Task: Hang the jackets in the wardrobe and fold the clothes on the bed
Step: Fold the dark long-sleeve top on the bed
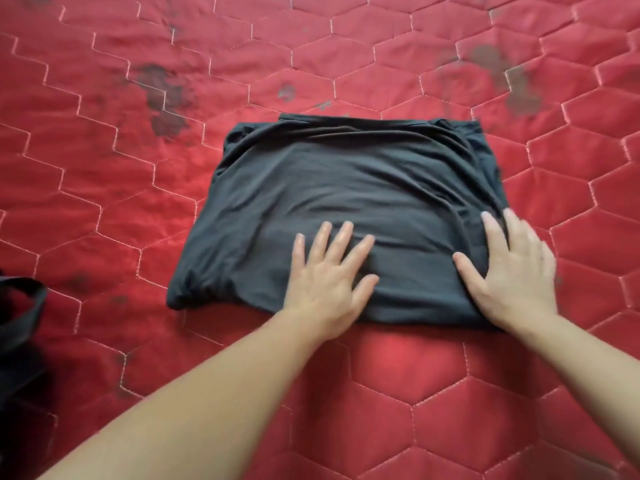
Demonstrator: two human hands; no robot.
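Your left hand (327, 275): palm down, fingers straight and spread, thumb splayed to right. Your right hand (516, 271): palm down, fingers straight, close together, slightly blurred, thumb spread toward left hand. Hands apart, not touching each other. Both forearms bare, reaching forward from bottom of view, left one from lower left, right one from lower right.

I see one dark charcoal garment (346, 202) folded into a rough rectangle, lying flat near the middle of the red quilted bed (104, 202). Its near edge is fairly straight; the far right corner is bunched and layered, and soft wrinkles cross the top. At the left edge of my view a second black piece of clothing (20, 306) lies on the bed, mostly cut off.
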